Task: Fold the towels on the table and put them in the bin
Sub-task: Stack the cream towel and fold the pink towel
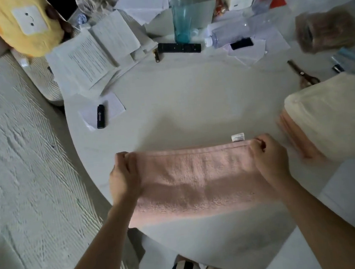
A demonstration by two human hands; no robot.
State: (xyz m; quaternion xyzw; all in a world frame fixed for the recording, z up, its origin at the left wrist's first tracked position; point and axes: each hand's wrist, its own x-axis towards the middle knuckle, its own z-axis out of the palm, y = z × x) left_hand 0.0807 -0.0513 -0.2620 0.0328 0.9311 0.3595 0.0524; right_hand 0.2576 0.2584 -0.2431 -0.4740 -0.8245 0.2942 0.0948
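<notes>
A pink towel [194, 176] lies flat on the near part of the round white table [191, 102], doubled over, with a small white label at its far edge. My left hand [124, 176] pinches the towel's far left corner. Its far right corner is gripped by my right hand [270, 158]. A stack of towels [331, 117], cream on top and pink beneath, sits at the right edge of the table. No bin is in view.
Papers [91, 56], a black remote [179, 47], a small black device [101, 119], a teal glass [182, 21], a plastic bottle [236, 31] and scissors [303, 74] crowd the table's far half. A yellow plush [25, 25] sits at the far left.
</notes>
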